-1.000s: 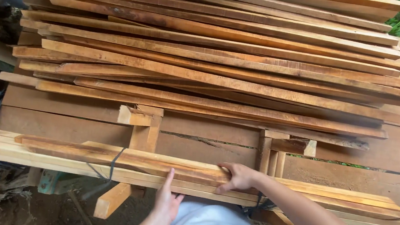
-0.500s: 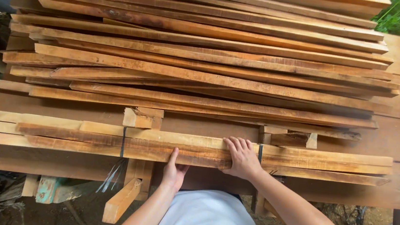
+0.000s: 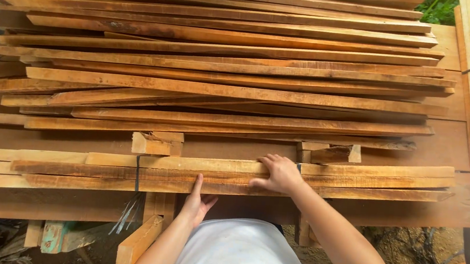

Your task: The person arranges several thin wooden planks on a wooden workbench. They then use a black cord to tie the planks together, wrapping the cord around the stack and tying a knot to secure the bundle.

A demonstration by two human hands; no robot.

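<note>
1. A large stack of long wooden slats (image 3: pixel 224 68) is laid across a brown board (image 3: pixel 445 152).
2. Short wooden blocks (image 3: pixel 156 143) are seen beneath it.
3. Green foliage (image 3: pixel 439 9) is glimpsed top right.

The bundle of long sawn wooden slats (image 3: pixel 208 175) at the near edge of the tabletop is pale yellow-tan streaked with orange-brown grain, and a thin dark strap (image 3: pixel 137 173) bands it. The flat brown board tabletop (image 3: pixel 446 149) is a duller, even reddish brown. The big stack of rough wooden planks (image 3: pixel 223 73) across its far side runs from honey-orange to deep brown, with dark blotches on some faces. The small pale wooden blocks (image 3: pixel 156 143) are light cream-tan. The white cloth garment (image 3: pixel 243 253) at the near edge is plain. Green leaves (image 3: pixel 439 11) show at the far right corner.
</note>
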